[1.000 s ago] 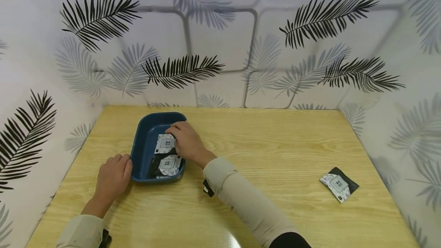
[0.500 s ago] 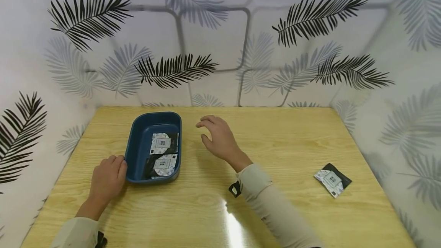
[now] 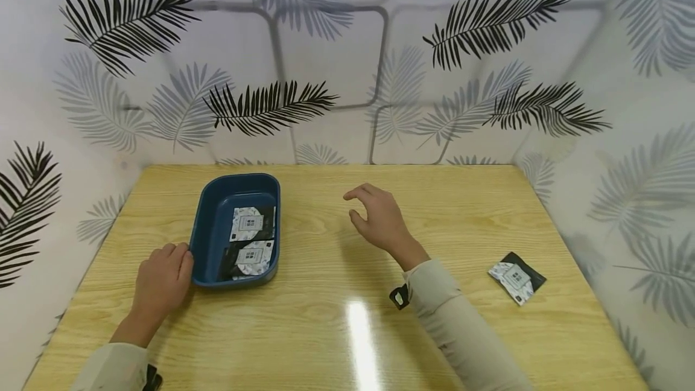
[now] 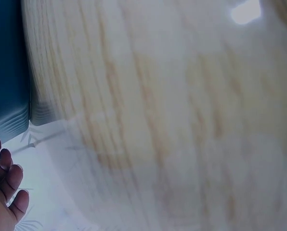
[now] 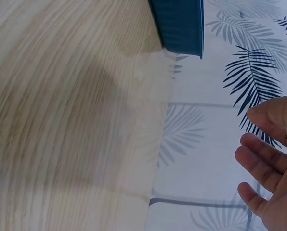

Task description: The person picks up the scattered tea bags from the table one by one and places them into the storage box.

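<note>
A blue plastic bin (image 3: 216,258) stands on the left of the table, with two black-and-white sachets lying flat inside, an upper sachet (image 3: 251,222) and a lower sachet (image 3: 252,257). My left hand (image 3: 164,276) grips its left rim near the front corner; loosely curled fingers (image 4: 13,180) show beside the bin in the left wrist view. To the right of the bin, my right hand (image 3: 382,219) hovers over the table, thumb and fingers apart, holding nothing. A third sachet (image 3: 516,277) lies on the table beyond the right forearm.
The pale wooden table (image 3: 326,330) runs back to a leaf-patterned white backdrop (image 3: 326,65), which also rises on both sides. Light glares off the tabletop near the front middle.
My right hand has let go of the upper sachet in the bin and moved right, out over the table. The left hand has stayed at the bin as the head view shifted slightly.
</note>
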Tool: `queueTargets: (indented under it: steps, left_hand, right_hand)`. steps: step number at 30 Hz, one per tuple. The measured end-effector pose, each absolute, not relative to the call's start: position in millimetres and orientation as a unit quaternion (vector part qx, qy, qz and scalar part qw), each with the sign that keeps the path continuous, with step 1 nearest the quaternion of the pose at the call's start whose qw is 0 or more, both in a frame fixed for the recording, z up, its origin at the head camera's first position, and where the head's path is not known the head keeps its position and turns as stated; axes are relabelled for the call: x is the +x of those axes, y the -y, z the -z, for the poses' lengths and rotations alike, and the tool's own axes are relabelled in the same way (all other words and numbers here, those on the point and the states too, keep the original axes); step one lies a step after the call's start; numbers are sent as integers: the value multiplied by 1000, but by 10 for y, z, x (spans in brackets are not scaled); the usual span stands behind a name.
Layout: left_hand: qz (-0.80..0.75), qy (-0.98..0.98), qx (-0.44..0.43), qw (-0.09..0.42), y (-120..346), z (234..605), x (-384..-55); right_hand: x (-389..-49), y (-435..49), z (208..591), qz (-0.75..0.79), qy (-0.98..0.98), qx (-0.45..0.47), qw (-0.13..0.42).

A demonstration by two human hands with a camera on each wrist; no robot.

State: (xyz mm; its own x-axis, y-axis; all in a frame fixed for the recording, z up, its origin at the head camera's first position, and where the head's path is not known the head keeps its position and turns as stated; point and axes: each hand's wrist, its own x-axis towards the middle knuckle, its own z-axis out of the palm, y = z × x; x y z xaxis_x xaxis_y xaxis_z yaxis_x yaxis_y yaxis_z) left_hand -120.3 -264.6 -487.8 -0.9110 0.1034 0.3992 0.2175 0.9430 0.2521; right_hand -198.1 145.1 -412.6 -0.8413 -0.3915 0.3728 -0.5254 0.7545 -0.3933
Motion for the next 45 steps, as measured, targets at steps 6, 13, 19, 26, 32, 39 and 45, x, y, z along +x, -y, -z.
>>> queueTargets:
  steps: [6,13,19,26,32,39,45]
  left_hand:
    - [153,967,-84,184,2640,4867,-1176]
    - [146,969,-88,181,2671,4846,-1178]
    - [154,970,-81,170,2669,4843,-1171]
    - [154,971,-81,165,2656,4862,-1161]
    - [156,969,-81,171,2635,4871,-1173]
    - [159,968,-81,176,2621,4884,-1179]
    - [160,968,-80,176,2641,4890,-1185]
  right_hand:
    - [-1954,-1615,4215,-243,931,240,131]
    - [-1920,-1846,4254,-232,942,210,122]
    - [-1875,-2033,4320,-204,954,198,97]
    - [-1809,-2239,4455,-206,961,172,65]
    - [-1713,-2462,4546,-223,964,143,16]
    - [-1620,-2775,4568,-206,972,109,27]
    - [-1585,-2937,4634,-206,973,100,22]
